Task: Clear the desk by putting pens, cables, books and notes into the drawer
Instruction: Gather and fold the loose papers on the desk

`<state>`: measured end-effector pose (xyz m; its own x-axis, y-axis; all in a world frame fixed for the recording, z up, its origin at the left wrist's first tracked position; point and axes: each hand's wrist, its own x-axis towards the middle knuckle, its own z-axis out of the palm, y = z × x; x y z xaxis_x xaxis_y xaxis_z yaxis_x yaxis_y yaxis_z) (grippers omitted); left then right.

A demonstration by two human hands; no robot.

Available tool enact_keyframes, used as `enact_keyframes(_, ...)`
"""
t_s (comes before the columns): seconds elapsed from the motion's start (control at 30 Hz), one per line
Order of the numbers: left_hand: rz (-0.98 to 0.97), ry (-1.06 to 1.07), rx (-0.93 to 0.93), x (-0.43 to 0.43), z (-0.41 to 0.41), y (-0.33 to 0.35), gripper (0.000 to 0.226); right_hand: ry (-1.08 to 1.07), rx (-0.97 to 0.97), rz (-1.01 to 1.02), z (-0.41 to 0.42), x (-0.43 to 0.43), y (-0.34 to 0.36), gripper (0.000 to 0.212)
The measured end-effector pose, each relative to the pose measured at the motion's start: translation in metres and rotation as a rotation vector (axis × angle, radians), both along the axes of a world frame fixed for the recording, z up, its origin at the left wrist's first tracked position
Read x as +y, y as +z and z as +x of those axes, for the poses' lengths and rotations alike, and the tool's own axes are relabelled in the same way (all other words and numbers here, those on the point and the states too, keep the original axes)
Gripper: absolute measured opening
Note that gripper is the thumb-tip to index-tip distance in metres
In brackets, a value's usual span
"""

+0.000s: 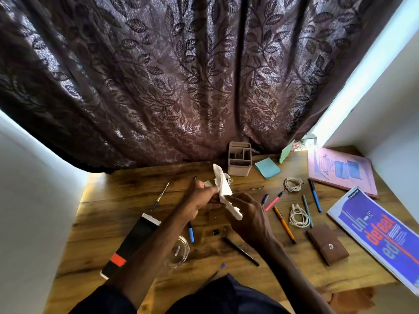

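The white paper point(223, 193), creased and crumpled, was held above the wooden desk point(140, 227), pinched at its near-left edge by my left hand point(199, 200) and gripped low down by the closed fingers of my right hand point(246, 215). A bit of white cord seemed tangled behind it, though I could not tell for sure.

Just beyond my fingers stood a beige organiser point(239, 160) with several compartments; what sat in them was too dark to make out. Below my left wrist lay a clear glass dish point(179, 250), apparently with nothing in it.

To the right of my fingers I counted two coiled white cables point(293, 184) point(299, 216), well apart from each other. Pens were scattered there: a purple one, a pink one point(274, 200), an orange one point(284, 224), a grey-green one and a blue one point(315, 195). Nearer me lay a black pen point(241, 251), and a blue-capped one point(191, 234) showed under my left forearm. Left of my fingers lay one thin pen point(160, 196).

Farther right lay a brown leather case point(327, 247), a pad of blue sticky notes point(267, 169), and two books: a pink book point(340, 171) and a blue book point(381, 236). A black notebook point(131, 241) lay left of my arm.
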<state>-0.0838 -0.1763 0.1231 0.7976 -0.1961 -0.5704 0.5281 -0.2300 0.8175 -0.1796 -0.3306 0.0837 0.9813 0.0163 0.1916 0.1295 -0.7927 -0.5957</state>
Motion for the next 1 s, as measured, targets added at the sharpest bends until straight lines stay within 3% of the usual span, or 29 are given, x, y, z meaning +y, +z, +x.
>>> enact_keyframes(0.23, 0.104, -0.094, -0.080, -0.004, 0.015, 0.005, 0.019, -0.019, 0.045, -0.070, 0.029, -0.015, 0.007, 0.031)
enact_keyframes(0.33, 0.179, -0.165, -0.146, -0.004, 0.023, 0.001, 0.038, -0.004, 0.050, -0.073, 0.045, -0.020, 0.014, 0.018)
enact_keyframes(0.53, 0.105, -0.198, -0.071, -0.002, 0.024, -0.004, 0.029, -0.003, 0.160, -0.135, 0.066, -0.036, -0.009, 0.017)
enact_keyframes(0.6, 0.194, -0.211, -0.140, 0.003, 0.023, -0.015, 0.038, 0.024, 0.237, -0.165, 0.069, -0.042, -0.022, 0.017)
enact_keyframes(0.7, 0.450, -0.303, -0.297, 0.013, 0.018, -0.038, 0.033, 0.062, 0.312, -0.190, 0.069, -0.044, -0.037, 0.017)
enact_keyframes(0.8, 0.529, -0.364, -0.334, 0.016, 0.012, -0.050, 0.035, 0.084, 0.354, -0.188, 0.071, -0.043, -0.047, 0.019)
enact_keyframes(0.9, 0.544, -0.538, -0.358, 0.015, 0.008, -0.062, 0.060, 0.081, 0.317, -0.182, 0.073, -0.045, -0.046, 0.019)
enact_keyframes(1.0, 0.666, -0.731, -0.532, 0.010, 0.006, -0.071, 0.086, 0.112, 0.248, -0.132, 0.072, -0.048, -0.031, 0.016)
